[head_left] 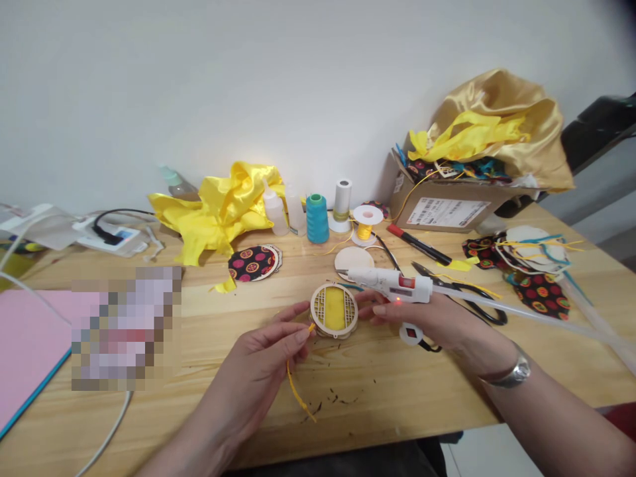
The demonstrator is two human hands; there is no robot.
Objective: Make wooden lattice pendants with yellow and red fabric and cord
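My left hand [271, 354] is closed, with a thin yellow cord [298, 394] pinched between thumb and forefinger. Its other fingers reach to the left edge of a round wooden fretwork frame [318, 326] with a yellow cloth centre [334, 308]. A loose tail of cord hangs below the left hand. My right hand [420, 319] is closed around the handle of a white hot glue gun [370, 278], whose nozzle points left above the frame. A small light on the gun glows orange. The right fingertips are at the frame's right edge, partly hidden.
Behind the frame stand a teal thread cone [317, 220], a yellow cord spool [365, 232] and a squeeze bottle [274, 211]. Black scissors [467, 297] and a marker [422, 246] lie right. Yellow satin [223, 209] sits back left, a stuffed cardboard box [437, 202] back right.
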